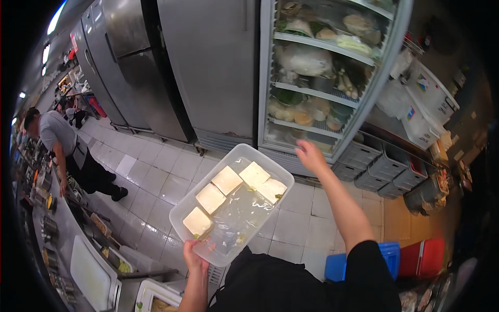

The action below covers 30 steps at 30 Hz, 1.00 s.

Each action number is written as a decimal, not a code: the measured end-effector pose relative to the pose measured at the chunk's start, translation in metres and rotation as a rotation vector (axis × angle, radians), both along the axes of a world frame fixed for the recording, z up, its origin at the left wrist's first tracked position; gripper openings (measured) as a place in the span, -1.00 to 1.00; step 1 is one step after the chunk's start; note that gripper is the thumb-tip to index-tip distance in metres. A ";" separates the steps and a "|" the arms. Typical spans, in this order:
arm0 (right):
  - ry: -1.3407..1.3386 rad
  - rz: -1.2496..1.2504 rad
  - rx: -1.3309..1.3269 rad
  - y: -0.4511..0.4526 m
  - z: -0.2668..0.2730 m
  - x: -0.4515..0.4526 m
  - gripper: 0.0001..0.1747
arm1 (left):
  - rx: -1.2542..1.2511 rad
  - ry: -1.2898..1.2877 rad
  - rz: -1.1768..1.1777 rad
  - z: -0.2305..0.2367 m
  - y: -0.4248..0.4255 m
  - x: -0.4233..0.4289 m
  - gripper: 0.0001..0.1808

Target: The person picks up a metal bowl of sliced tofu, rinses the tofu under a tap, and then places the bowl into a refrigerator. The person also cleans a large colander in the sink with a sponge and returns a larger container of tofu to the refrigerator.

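Note:
My left hand [196,255] grips the near left corner of a translucent plastic tub [232,255]. Several pale square blocks that look like tofu [227,180] sit in the tub, mostly along its far side. Shallow, slightly cloudy liquid [234,224] covers the bottom, with bits of green leaf in it. My right hand [310,155] is raised off the tub, beyond its right end, in front of the lower part of a glass-fronted refrigerator [269,78]. Nothing shows in that hand, and its fingers are slightly apart.
Steel refrigerators [210,70] line the wall over a tiled floor [150,165]. At far left a person [64,136] leans over a counter. A white cutting board [89,269] lies near my left. Grey crates [384,160], a blue bin [336,267] and a red box [421,257] stand right.

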State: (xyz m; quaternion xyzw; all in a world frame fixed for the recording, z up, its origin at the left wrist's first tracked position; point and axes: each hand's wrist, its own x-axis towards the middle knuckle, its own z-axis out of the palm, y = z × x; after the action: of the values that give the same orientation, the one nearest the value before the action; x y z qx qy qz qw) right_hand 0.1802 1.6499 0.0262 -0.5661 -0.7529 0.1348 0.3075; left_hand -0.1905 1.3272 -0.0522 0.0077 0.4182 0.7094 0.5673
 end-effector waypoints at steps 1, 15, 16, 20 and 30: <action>-0.116 0.062 0.099 0.041 0.011 -0.027 -0.60 | -0.005 -0.006 0.001 -0.009 0.021 -0.009 -0.39; -1.701 0.064 0.185 0.472 0.027 -0.219 -0.55 | 0.030 0.088 -0.012 -0.035 0.312 -0.174 -0.27; -1.722 0.035 0.137 0.477 0.022 -0.228 -0.55 | 0.013 0.085 -0.012 -0.032 0.323 -0.180 -0.27; -1.752 0.033 0.013 0.486 0.030 -0.245 -0.57 | -0.037 0.095 -0.012 -0.025 0.349 -0.195 -0.26; -1.660 0.113 0.067 0.377 0.037 -0.247 -0.61 | -0.112 0.099 0.049 -0.031 0.331 -0.206 -0.34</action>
State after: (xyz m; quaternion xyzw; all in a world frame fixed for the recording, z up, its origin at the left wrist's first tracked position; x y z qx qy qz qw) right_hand -0.0673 2.0265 0.0636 -0.4333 -0.7658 -0.3338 -0.3381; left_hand -0.3967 1.6586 -0.0836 0.0008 0.4847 0.6973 0.5281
